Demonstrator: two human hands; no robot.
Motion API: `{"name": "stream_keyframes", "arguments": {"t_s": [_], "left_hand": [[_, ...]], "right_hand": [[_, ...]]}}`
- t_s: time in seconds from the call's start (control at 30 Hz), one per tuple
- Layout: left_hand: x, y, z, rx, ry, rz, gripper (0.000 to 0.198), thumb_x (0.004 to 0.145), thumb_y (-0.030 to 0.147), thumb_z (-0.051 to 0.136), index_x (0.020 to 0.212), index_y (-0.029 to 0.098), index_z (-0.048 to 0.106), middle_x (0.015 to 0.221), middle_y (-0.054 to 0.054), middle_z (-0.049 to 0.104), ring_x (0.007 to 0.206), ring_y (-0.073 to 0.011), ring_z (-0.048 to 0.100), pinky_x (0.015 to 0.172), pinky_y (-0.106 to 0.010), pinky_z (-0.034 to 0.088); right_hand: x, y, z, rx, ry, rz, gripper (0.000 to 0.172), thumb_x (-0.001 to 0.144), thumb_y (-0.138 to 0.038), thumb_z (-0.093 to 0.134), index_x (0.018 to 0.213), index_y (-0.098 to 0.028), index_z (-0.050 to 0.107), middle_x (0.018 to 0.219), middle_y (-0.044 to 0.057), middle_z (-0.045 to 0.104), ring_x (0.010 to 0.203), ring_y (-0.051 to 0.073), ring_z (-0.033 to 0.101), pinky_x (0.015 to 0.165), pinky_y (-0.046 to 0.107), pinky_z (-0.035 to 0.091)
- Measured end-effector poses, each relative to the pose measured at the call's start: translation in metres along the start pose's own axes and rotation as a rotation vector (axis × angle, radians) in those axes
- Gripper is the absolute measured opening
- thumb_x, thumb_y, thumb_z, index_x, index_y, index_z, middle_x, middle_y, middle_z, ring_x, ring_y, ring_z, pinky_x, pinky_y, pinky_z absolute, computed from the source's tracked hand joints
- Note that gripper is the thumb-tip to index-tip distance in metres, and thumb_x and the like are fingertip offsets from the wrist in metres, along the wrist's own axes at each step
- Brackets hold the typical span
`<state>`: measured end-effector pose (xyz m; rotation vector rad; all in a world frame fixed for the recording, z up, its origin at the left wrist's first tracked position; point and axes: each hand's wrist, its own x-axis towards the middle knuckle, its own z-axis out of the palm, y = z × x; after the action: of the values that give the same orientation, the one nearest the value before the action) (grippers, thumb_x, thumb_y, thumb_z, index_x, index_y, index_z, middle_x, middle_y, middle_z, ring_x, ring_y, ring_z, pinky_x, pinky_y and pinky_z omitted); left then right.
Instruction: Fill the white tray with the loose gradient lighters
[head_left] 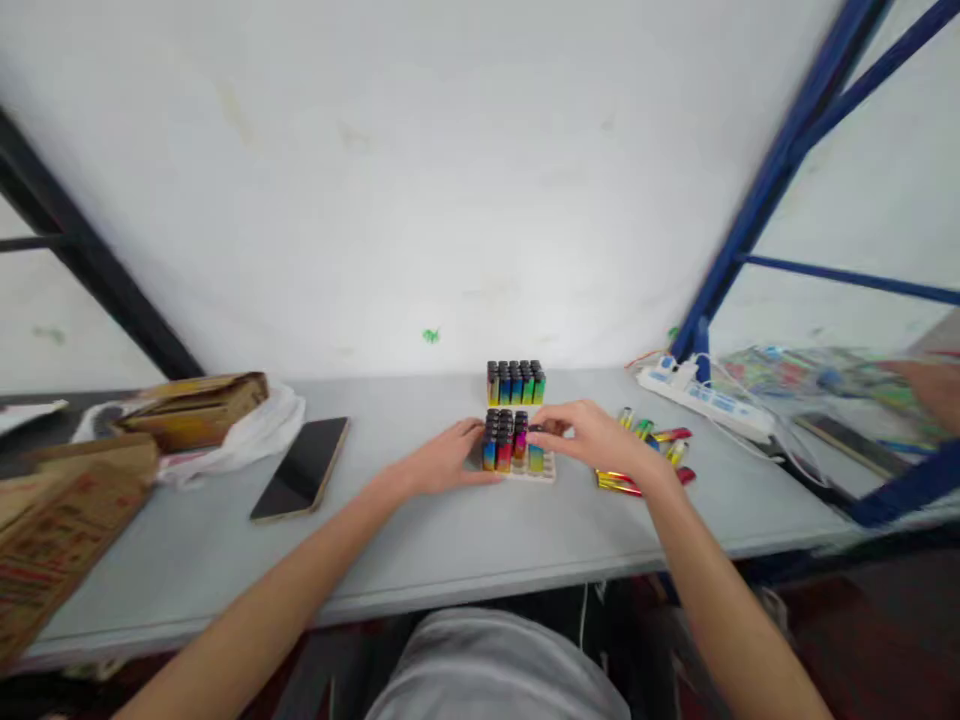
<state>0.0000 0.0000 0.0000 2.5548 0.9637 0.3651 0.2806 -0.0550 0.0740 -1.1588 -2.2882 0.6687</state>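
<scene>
A white tray point(541, 470) partly filled with upright rainbow-coloured lighters point(504, 440) stands in the middle of the grey table point(420, 540). My left hand point(442, 460) rests against the tray's left side, fingers curled onto it. My right hand point(592, 435) reaches in from the right, with its fingertips pinched on a lighter point(535, 440) at the tray's right part. A second, full block of lighters point(515, 383) stands just behind, by the wall. Loose lighters point(649, 450) lie on the table under and right of my right wrist.
A dark phone point(301, 468) lies left of the tray. Cardboard boxes point(60, 500) and a white plastic bag point(247, 430) crowd the left end. A white power strip point(701, 395) with cables lies at the back right beside a blue frame post point(750, 230). Another person's hand point(934, 385) shows at far right.
</scene>
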Motion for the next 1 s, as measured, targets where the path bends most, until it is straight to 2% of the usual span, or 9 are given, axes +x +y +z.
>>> {"name": "stream_keyframes", "arguments": {"t_s": [0.23,0.5,0.57,0.67,0.73,0.8,0.87,0.93,1.0], "left_hand": [[-0.002,-0.001,0.001,-0.021,0.04,0.033,0.074,0.09,0.069,0.073,0.143,0.018,0.061,0.148,-0.016,0.06,0.139,-0.0374,0.058,0.123,-0.047,0.045],[-0.002,-0.009,0.005,-0.01,0.056,0.056,0.076,0.091,0.069,0.073,0.147,0.02,0.058,0.149,-0.015,0.06,0.137,-0.0356,0.058,0.122,-0.048,0.045],[-0.002,-0.01,0.005,-0.015,0.057,0.051,0.077,0.091,0.069,0.073,0.148,0.02,0.057,0.149,-0.016,0.059,0.137,-0.0362,0.059,0.121,-0.049,0.045],[-0.002,-0.01,0.004,-0.006,0.053,0.046,0.078,0.091,0.069,0.073,0.149,0.02,0.056,0.15,-0.016,0.059,0.138,-0.0358,0.058,0.123,-0.049,0.045],[-0.002,-0.01,0.004,0.001,0.052,0.046,0.079,0.091,0.07,0.072,0.149,0.02,0.055,0.15,-0.015,0.059,0.14,-0.0355,0.057,0.124,-0.048,0.044],[-0.002,-0.01,0.004,-0.003,0.057,0.049,0.08,0.091,0.07,0.072,0.15,0.02,0.055,0.15,-0.016,0.059,0.141,-0.0358,0.056,0.124,-0.049,0.043],[-0.002,-0.01,0.003,-0.007,0.055,0.05,0.079,0.091,0.071,0.071,0.149,0.019,0.055,0.15,-0.016,0.058,0.141,-0.0359,0.056,0.125,-0.05,0.042],[-0.002,-0.01,0.003,-0.004,0.049,0.046,0.078,0.091,0.072,0.07,0.147,0.018,0.057,0.149,-0.016,0.059,0.141,-0.0358,0.056,0.125,-0.048,0.043],[-0.002,-0.009,0.002,-0.002,0.048,0.042,0.078,0.091,0.074,0.069,0.144,0.017,0.059,0.148,-0.016,0.06,0.14,-0.036,0.057,0.125,-0.047,0.043]], "right_hand": [[0.004,-0.001,0.01,-0.018,-0.039,0.035,0.019,0.1,-0.034,0.071,0.106,-0.017,0.079,0.084,0.005,0.079,0.077,0.021,0.071,0.074,0.03,0.052],[0.01,0.001,0.017,0.016,-0.084,0.032,0.02,0.098,-0.035,0.075,0.104,-0.017,0.082,0.079,0.003,0.078,0.071,0.019,0.069,0.067,0.026,0.048],[0.012,0.0,0.02,-0.056,-0.059,0.05,0.021,0.099,-0.036,0.074,0.097,-0.017,0.082,0.075,0.002,0.077,0.067,0.018,0.067,0.064,0.026,0.044],[0.015,-0.002,0.026,-0.228,0.01,0.11,0.032,0.099,-0.04,0.075,0.078,-0.016,0.077,0.069,0.004,0.075,0.063,0.017,0.064,0.062,0.028,0.04],[0.015,-0.002,0.026,-0.241,0.002,0.133,0.037,0.098,-0.046,0.075,0.075,-0.017,0.075,0.069,0.004,0.076,0.063,0.018,0.065,0.061,0.028,0.04],[0.012,0.002,0.02,-0.191,-0.021,0.139,0.04,0.099,-0.054,0.071,0.081,-0.018,0.077,0.073,0.003,0.078,0.066,0.019,0.068,0.062,0.028,0.043],[0.006,0.013,0.006,-0.192,0.024,0.165,0.045,0.103,-0.059,0.062,0.09,-0.019,0.079,0.082,0.005,0.08,0.074,0.021,0.072,0.069,0.029,0.049],[-0.004,0.031,-0.014,-0.276,0.133,0.219,0.047,0.107,-0.058,0.053,0.099,-0.018,0.079,0.097,0.01,0.082,0.088,0.025,0.075,0.082,0.033,0.054],[-0.018,0.057,-0.034,-0.377,0.181,0.316,0.047,0.108,-0.054,0.049,0.111,-0.017,0.078,0.112,0.014,0.081,0.105,0.029,0.075,0.097,0.038,0.054]]}}
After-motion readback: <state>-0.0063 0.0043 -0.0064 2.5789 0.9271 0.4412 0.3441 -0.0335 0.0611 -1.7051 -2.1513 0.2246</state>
